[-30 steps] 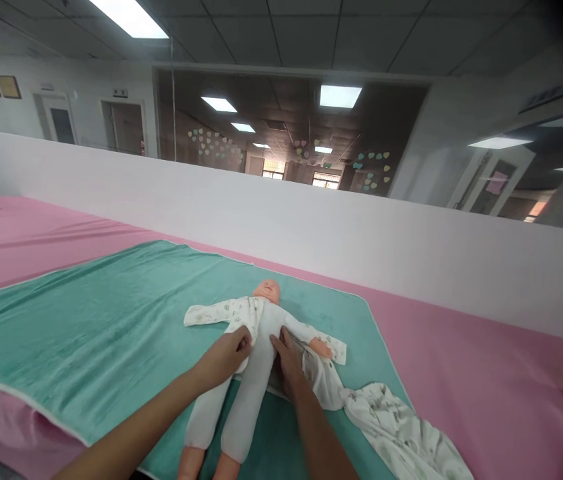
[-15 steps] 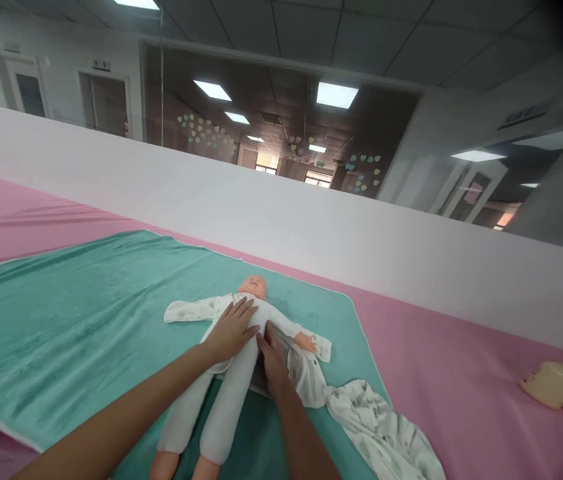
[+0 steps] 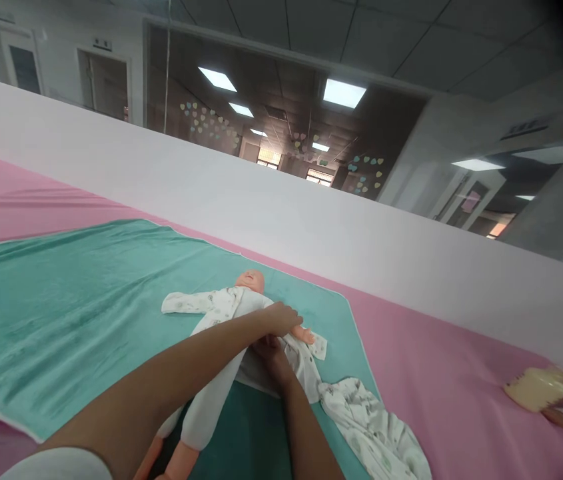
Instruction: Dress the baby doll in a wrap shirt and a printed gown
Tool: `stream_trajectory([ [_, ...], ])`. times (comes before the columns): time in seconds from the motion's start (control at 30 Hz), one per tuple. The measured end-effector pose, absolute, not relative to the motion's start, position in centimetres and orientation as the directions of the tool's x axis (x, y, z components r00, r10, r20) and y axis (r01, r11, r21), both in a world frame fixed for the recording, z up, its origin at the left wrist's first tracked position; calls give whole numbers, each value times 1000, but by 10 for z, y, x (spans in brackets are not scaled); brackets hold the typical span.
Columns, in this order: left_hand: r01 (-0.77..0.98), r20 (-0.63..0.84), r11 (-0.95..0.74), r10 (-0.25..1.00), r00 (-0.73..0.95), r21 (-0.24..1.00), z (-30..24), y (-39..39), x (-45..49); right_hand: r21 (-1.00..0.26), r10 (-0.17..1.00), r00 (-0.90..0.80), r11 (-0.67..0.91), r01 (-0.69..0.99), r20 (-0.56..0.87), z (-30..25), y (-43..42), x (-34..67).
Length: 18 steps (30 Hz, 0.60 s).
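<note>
A baby doll [image 3: 250, 281] in a white undersuit lies face up, its feet towards me. Under its upper body is an opened white patterned baby top [image 3: 188, 303]; one sleeve stretches out to the left, and the other cuff shows by the doll's hand [image 3: 304, 335]. My left hand [image 3: 284, 319] reaches across the doll's body, its fingers closed around the forearm on the right. Below it, at the doll's side, my right hand [image 3: 275, 357] has curled fingers partly covered by my left hand; what they grip is hidden.
The doll lies on a green blanket [image 3: 76, 287] over a pink cover [image 3: 426, 353]. A crumpled patterned garment [image 3: 376, 427] is at the lower right. A yellowish object [image 3: 536, 389] lies at the far right. A white wall [image 3: 311, 210] with glass above stands behind.
My left hand has moved right, from flat on the doll's chest to its arm. My right hand's fingers have curled in beneath it. The view has shifted slightly.
</note>
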<state>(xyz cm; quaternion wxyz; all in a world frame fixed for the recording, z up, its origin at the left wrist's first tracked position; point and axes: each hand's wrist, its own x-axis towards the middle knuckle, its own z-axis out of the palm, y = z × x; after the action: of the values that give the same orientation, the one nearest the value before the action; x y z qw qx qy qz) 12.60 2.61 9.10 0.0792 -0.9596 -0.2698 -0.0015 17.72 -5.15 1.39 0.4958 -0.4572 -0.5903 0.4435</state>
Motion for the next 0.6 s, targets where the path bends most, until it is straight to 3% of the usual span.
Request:
stream_trajectory([
  [0.07,514,26,-844,516,856,-151,96,38,127,-935,977,-29,209,286,210,11,-44,194],
  [0.13,518,19,-842,521,853,-152,100,48,123,-898,966,150,129,420,209,10,-36,216],
  [0.23,525,20,-835,530,848,-165,102,56,115,-842,907,364,-19,539,212,9,-31,248],
  [0.3,523,18,-833,529,848,-182,101,55,112,-828,897,398,-70,557,192,8,-32,260],
  [0.47,505,16,-836,514,858,-213,95,48,110,-890,932,343,-55,452,117,4,-31,268],
  [0.6,512,17,-830,522,853,-221,92,47,105,-988,935,342,46,144,93,4,-26,277],
])
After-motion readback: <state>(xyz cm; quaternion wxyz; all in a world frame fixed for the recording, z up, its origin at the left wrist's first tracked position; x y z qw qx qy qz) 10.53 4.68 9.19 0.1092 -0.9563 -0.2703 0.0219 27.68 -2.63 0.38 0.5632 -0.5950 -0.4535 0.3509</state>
